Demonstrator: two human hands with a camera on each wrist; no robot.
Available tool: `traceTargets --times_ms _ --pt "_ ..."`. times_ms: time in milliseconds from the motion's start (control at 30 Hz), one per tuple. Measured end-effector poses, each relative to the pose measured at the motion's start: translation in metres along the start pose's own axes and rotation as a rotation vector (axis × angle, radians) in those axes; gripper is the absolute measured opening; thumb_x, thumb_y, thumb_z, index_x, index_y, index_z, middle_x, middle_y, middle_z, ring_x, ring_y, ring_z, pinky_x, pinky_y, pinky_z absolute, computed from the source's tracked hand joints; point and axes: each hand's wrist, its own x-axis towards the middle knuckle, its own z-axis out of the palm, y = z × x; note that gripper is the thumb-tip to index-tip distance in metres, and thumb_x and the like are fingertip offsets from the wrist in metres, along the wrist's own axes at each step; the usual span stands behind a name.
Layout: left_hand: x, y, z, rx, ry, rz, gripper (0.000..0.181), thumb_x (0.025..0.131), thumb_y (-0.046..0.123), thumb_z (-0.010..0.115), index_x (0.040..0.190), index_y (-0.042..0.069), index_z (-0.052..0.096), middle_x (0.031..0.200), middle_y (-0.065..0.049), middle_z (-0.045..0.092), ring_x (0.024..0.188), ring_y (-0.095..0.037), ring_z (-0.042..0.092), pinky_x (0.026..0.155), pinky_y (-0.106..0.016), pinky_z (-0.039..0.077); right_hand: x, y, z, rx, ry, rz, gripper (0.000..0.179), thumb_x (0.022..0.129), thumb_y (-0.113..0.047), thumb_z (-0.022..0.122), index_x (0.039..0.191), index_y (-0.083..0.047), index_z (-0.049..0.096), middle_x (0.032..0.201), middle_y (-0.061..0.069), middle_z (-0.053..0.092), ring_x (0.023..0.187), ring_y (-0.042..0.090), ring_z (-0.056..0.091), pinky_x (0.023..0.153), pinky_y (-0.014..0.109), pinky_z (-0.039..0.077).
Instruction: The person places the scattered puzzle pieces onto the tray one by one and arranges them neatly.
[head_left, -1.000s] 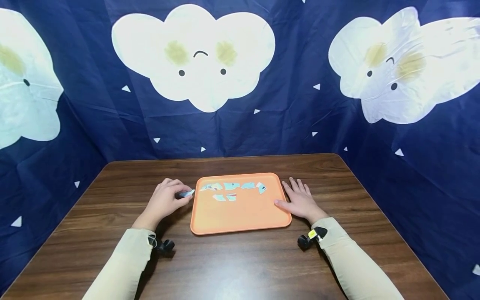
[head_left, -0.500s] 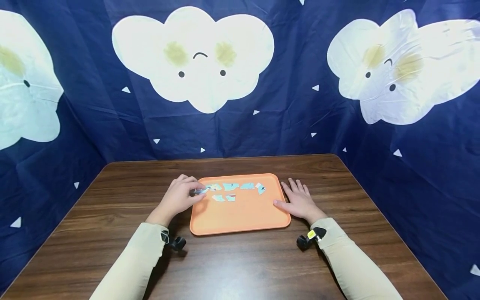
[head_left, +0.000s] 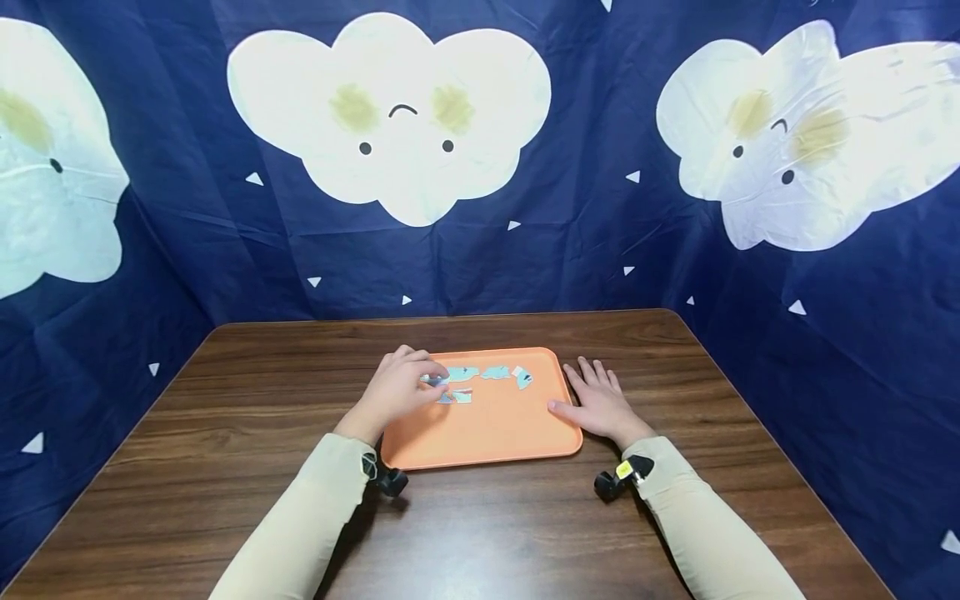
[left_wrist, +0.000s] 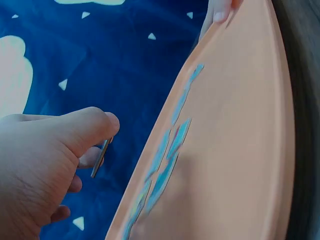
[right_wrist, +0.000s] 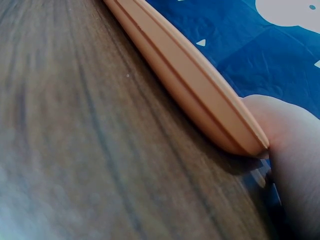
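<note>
My left hand (head_left: 401, 385) is over the left part of the orange tray (head_left: 487, 437). In the left wrist view, its thumb and fingertips pinch a thin puzzle piece (left_wrist: 101, 159), seen edge-on and held above the tray. Several light-blue puzzle pieces lie flat on the tray, among them one near the hand (head_left: 462, 374), a middle one (head_left: 496, 372) and a right one (head_left: 522, 378). A lower piece (head_left: 464, 396) sits just below that row. The left hand partly covers the leftmost pieces. My right hand (head_left: 602, 404) rests spread at the tray's right edge, its thumb on the rim.
The tray lies on a brown wooden table (head_left: 480, 533). A dark blue curtain (head_left: 585, 267) with white clouds stands behind and beside the table. Each wrist carries a small black camera, the left one (head_left: 392, 482) near the tray's front left corner.
My left hand has moved right, from beside the tray's left edge to over the tray, carrying the pinched puzzle piece. The right hand has stayed where it was.
</note>
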Motion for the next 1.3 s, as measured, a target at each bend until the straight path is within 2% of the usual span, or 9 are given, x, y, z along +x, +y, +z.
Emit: traceTargets --times_ms 200,433,533,733,1067,1300 --pt "0.015 0.021 0.013 -0.004 -0.036 0.006 0.016 0.090 0.033 0.075 0.102 0.023 0.078 0.104 0.009 0.069 0.096 -0.018 0.050 0.088 -0.044 0.040 -0.002 0.000 -0.002 0.009 0.002 0.001 0.097 0.092 -0.074 0.047 0.158 -0.005 0.030 0.165 0.025 0.014 0.151 0.048 0.005 0.119 0.064 0.003" --pt "0.030 0.036 0.034 0.026 -0.110 -0.011 0.014 0.090 0.035 0.077 0.101 0.027 0.077 0.105 0.009 0.067 0.098 -0.017 0.048 0.087 -0.042 0.040 -0.004 -0.002 -0.005 0.014 -0.002 0.006 0.096 0.092 -0.072 0.049 0.159 -0.005 0.030 0.165 0.025 0.014 0.152 0.048 0.005 0.119 0.064 0.003" --pt "0.035 0.042 0.039 0.041 -0.129 -0.032 0.013 0.091 0.037 0.076 0.100 0.028 0.077 0.106 0.008 0.067 0.099 -0.018 0.048 0.090 -0.046 0.039 -0.004 -0.002 -0.005 0.013 -0.007 0.006 0.096 0.092 -0.072 0.048 0.159 -0.005 0.030 0.165 0.025 0.013 0.152 0.048 0.005 0.119 0.064 0.002" --pt "0.045 0.054 0.048 0.076 -0.119 -0.038 0.013 0.091 0.039 0.075 0.099 0.029 0.076 0.107 0.008 0.069 0.101 -0.022 0.049 0.103 -0.057 0.031 -0.004 -0.002 -0.005 0.016 -0.006 0.014 0.096 0.092 -0.072 0.049 0.159 -0.006 0.030 0.166 0.025 0.013 0.152 0.048 0.005 0.119 0.064 0.002" --pt "0.053 0.064 0.061 0.092 -0.142 -0.057 0.012 0.091 0.038 0.075 0.101 0.031 0.077 0.108 0.010 0.069 0.098 -0.021 0.048 0.105 -0.055 0.029 -0.003 0.000 -0.003 0.012 -0.004 0.012 0.097 0.092 -0.074 0.047 0.159 -0.006 0.030 0.166 0.025 0.014 0.152 0.048 0.005 0.119 0.064 0.002" --pt "0.054 0.066 0.067 0.106 -0.144 -0.052 0.010 0.090 0.041 0.076 0.095 0.033 0.076 0.100 0.012 0.067 0.092 -0.020 0.046 0.106 -0.055 0.026 -0.002 -0.001 -0.002 0.008 -0.015 0.014 0.097 0.092 -0.074 0.047 0.159 -0.006 0.029 0.166 0.024 0.013 0.152 0.047 0.005 0.119 0.063 0.002"
